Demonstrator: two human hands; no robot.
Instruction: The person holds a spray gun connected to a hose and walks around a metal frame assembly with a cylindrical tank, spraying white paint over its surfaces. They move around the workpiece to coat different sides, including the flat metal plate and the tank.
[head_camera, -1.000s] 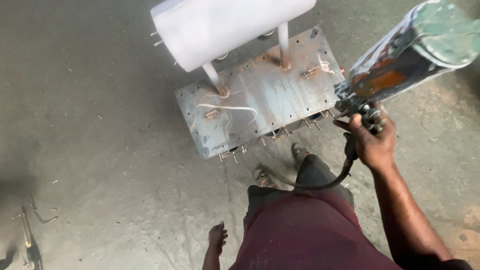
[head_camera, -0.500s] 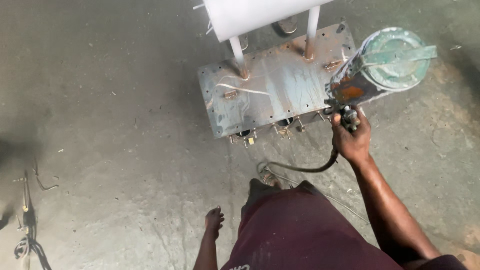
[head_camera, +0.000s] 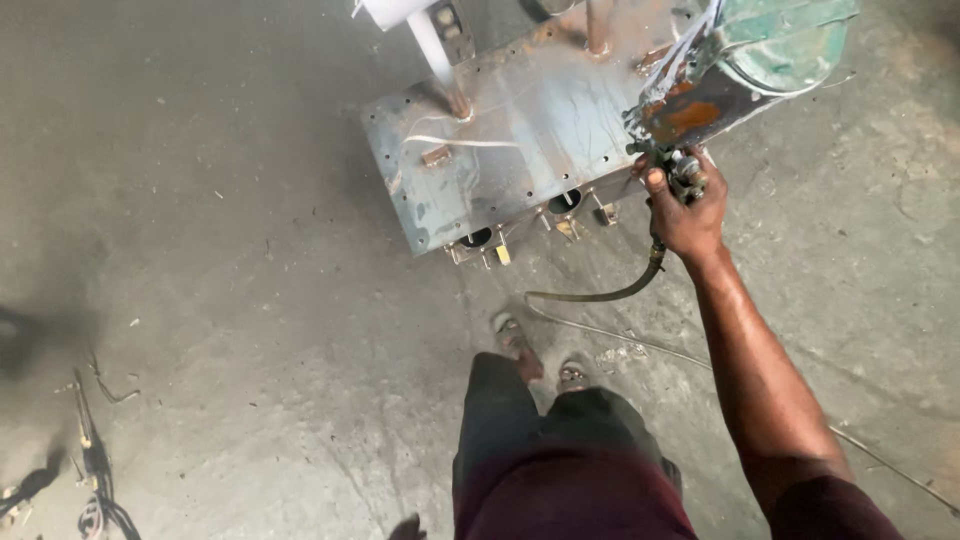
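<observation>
Right hand (head_camera: 685, 215) with fingers (head_camera: 655, 185) wrapped tight around a spray gun (head_camera: 690, 175), green paint cup (head_camera: 780, 40) above a metal plate (head_camera: 510, 150), hose (head_camera: 610, 290) trailing below, left hand (head_camera: 408, 527) barely visible at the frame's bottom edge, its fingers impossible to tell.

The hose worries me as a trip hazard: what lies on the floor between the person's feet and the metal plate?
In the head view, a curved hose crosses the bare concrete between the feet and the metal plate, rising to the right hand.

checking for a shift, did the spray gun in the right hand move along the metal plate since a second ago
Cannot tell. The spray gun sits at the metal plate's right end in every frame, right hand below it; the head camera moved, shifting everything together.
</observation>
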